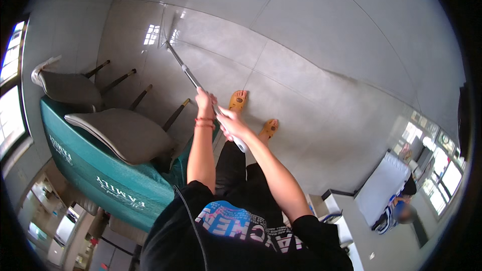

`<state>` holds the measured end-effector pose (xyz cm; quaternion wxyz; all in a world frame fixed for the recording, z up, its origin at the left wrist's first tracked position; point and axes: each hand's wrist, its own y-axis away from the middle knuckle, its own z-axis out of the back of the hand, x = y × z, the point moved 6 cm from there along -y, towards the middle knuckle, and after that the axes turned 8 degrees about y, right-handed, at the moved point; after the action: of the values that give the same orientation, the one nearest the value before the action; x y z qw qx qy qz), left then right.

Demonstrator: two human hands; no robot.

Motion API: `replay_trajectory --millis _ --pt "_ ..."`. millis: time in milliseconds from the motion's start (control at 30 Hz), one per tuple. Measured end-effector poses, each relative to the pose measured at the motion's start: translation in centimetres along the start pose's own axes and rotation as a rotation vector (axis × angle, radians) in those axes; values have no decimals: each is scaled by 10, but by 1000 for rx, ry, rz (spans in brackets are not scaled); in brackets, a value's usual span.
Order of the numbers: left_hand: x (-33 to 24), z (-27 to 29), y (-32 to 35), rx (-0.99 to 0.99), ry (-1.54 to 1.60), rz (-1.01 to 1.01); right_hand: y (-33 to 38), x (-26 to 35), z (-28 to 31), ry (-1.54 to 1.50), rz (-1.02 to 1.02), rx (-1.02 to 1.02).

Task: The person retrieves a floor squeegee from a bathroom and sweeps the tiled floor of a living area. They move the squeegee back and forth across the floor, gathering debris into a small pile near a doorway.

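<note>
Both my hands grip a long grey pole [187, 73], like a mop or floor wiper handle, which slants away across the floor to the far left. My left hand [205, 101], with red bands at its wrist, is closed round the shaft farther out. Just behind it, my right hand [233, 123] wraps the pole close to its pale grip end. At the pole's far end, a thin angled head [164, 35] meets the floor near the wall; its kind is too faint to tell.
Left of me stand two grey chairs [119, 131] with dark legs, beside a table under a green cloth [113, 183]. A wall [346, 25] runs along the far side. My feet in yellow clogs [238, 100] are on grey tiles. At right, a person [401, 211] is near a pale panel [381, 188].
</note>
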<state>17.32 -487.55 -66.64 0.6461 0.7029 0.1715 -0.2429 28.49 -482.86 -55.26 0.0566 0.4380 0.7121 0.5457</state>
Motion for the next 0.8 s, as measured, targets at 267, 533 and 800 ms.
replay_trajectory --millis 267,533,800 --pt "72 -38 -31 -228 -298 25 -10 -30 70 -279 -105 20" --pt "174 -64 205 -138 -629 364 209 -109 99 -442 -321 -188" --pt "122 -8 133 -56 -258 81 167 -55 24 -184 -208 -105"
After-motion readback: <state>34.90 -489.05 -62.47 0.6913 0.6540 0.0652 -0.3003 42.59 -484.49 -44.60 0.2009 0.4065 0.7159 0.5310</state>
